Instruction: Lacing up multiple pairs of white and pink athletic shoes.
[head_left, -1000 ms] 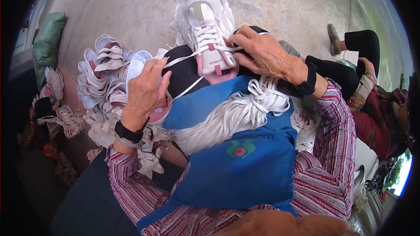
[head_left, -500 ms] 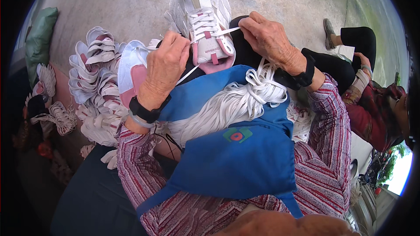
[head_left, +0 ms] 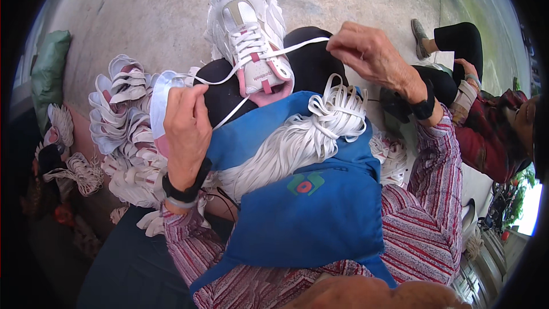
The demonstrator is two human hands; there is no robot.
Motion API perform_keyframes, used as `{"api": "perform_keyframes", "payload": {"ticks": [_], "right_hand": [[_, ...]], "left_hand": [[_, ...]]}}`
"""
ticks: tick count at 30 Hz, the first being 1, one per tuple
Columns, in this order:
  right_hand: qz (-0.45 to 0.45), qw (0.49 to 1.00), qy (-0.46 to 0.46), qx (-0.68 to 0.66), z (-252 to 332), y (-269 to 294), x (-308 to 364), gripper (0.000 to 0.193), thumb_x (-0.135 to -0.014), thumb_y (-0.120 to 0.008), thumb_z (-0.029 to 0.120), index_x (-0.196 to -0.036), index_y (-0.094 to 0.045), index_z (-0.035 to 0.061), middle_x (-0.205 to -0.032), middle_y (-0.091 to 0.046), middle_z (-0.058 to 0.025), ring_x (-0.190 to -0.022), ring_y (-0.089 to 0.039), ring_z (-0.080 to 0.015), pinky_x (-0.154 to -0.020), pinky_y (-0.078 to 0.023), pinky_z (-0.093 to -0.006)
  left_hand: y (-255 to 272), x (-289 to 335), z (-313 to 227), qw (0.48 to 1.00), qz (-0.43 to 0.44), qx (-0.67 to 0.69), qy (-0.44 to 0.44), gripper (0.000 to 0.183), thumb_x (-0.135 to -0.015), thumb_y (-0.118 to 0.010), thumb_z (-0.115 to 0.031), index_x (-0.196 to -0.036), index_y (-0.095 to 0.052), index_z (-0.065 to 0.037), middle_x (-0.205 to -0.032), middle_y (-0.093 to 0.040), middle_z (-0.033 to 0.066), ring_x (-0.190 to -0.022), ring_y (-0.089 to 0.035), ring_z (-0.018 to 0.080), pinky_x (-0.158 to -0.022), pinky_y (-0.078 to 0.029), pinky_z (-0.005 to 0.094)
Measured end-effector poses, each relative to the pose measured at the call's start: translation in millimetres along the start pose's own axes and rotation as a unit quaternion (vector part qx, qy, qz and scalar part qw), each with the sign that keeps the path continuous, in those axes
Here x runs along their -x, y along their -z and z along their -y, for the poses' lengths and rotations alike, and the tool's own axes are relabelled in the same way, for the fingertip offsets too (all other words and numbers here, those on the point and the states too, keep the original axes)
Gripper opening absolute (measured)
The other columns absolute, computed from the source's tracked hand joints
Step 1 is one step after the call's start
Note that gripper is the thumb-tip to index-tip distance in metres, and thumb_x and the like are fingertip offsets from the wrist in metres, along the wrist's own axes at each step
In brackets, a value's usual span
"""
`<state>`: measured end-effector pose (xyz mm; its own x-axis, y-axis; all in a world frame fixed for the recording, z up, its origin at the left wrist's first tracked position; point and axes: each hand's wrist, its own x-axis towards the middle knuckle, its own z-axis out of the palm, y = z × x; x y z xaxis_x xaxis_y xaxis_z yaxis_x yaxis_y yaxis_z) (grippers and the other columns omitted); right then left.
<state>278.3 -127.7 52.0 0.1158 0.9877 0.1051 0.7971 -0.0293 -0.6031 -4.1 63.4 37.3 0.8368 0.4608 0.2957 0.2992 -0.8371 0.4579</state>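
A white and pink sneaker point(head_left: 254, 37) rests upright around my knees, its heel toward me and its tongue showing. White lace is threaded through its eyelets. My right hand point(head_left: 372, 60), right of the shoe, pinches one shoelace point(head_left: 306, 44), which stretches from the collar to the fingertips. On the other side, my left hand point(head_left: 187, 129) is closed, and the left shoelace point(head_left: 225, 80) sags from the shoe toward its fingers. A lower stretch of lace runs from the heel toward that same hand. A tied bundle of white laces point(head_left: 303, 134) lies on my blue apron point(head_left: 311, 214).
Stacked white and pink shoe parts point(head_left: 117, 106) pile up at my left, beside another lace bundle point(head_left: 83, 173). A green sack point(head_left: 50, 71) stands farther left. At the right sits another person point(head_left: 483, 137) in a dark red plaid top. Concrete floor point(head_left: 354, 0) spreads ahead.
My hands have moved apart, the left one outward and toward me, the right one outward. The left lace now hangs slacker and longer. The view has shifted slightly.
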Motion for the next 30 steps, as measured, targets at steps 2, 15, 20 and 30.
{"api": "perform_keyframes", "payload": {"ticks": [2, 15, 20, 30], "right_hand": [[0.024, 0.999, -0.005, -0.020, -2, -4, 8, 0.016, -0.080, -0.061, 0.001, -0.096, -0.061, 0.0026, -0.083, -0.055, -0.0108, -0.070, -0.057, -0.0216, -0.061, -0.045, -0.0295], [0.078, 0.992, -0.029, -0.095, 38, -6, -36, 0.009, -0.088, -0.055, 0.012, -0.087, -0.058, 0.0032, -0.078, -0.055, -0.0050, -0.078, -0.055, -0.0162, -0.069, -0.041, -0.0303], [0.033, 0.878, -0.118, -0.463, 105, 33, -32, 0.030, -0.096, -0.049, 0.026, -0.080, -0.059, 0.0021, -0.055, -0.037, 0.0088, -0.047, -0.027, 0.0005, -0.042, -0.019, -0.0200], [-0.060, 0.711, -0.208, -0.669, 49, 9, -23, 0.030, -0.097, -0.044, 0.029, -0.086, -0.053, 0.0033, -0.054, -0.027, 0.0096, -0.042, -0.022, -0.0008, -0.037, -0.019, -0.0180]], "left_hand": [[9, 2, -9, 0.993, -0.021, 0.101, 0.057, 0.020, -0.080, -0.059, 0.005, -0.098, -0.061, -0.002, -0.083, -0.055, 0.0106, -0.071, -0.058, 0.0225, -0.061, -0.046, 0.0309], [12, 25, -5, 0.996, -0.020, 0.072, 0.042, 0.023, -0.089, -0.046, 0.005, -0.111, -0.053, 0.006, -0.130, -0.040, 0.0199, -0.105, -0.058, 0.0255, -0.082, -0.054, 0.0318], [3, 29, -2, 0.934, -0.067, 0.300, 0.179, 0.016, -0.092, -0.046, 0.002, -0.101, -0.058, 0.005, -0.114, -0.052, 0.0147, -0.089, -0.064, 0.0216, -0.080, -0.052, 0.0267], [-6, 45, -10, 0.868, 0.020, 0.445, 0.219, 0.028, -0.088, -0.043, 0.009, -0.112, -0.055, 0.002, -0.103, -0.058, 0.0127, -0.096, -0.061, 0.0186, -0.078, -0.050, 0.0273]]}}
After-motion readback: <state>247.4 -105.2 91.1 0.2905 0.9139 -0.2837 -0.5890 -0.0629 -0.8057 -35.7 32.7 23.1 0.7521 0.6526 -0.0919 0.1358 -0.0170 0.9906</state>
